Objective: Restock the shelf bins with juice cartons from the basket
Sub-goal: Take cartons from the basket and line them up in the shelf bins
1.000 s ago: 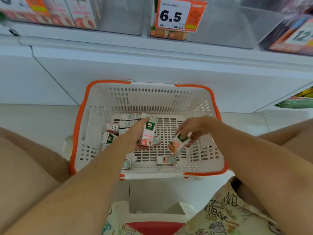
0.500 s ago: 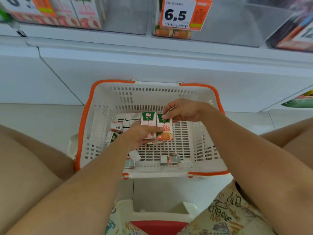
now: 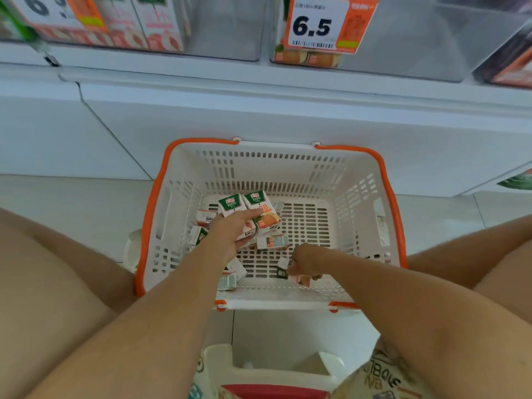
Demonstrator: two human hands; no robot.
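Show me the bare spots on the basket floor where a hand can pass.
Bare: the basket's right floor, between the two held cartons, the right wall and right hand. Crowded: the left side, loose cartons round the left hand.

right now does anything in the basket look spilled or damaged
Nothing stands out. The loose cartons lie jumbled on the basket floor, none visibly crushed or leaking. The left hand holds two cartons.

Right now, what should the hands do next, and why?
Probably lift the right hand with the carton it is closing on near the basket front. The left hand already holds two cartons side by side, and the shelf bin above has room.
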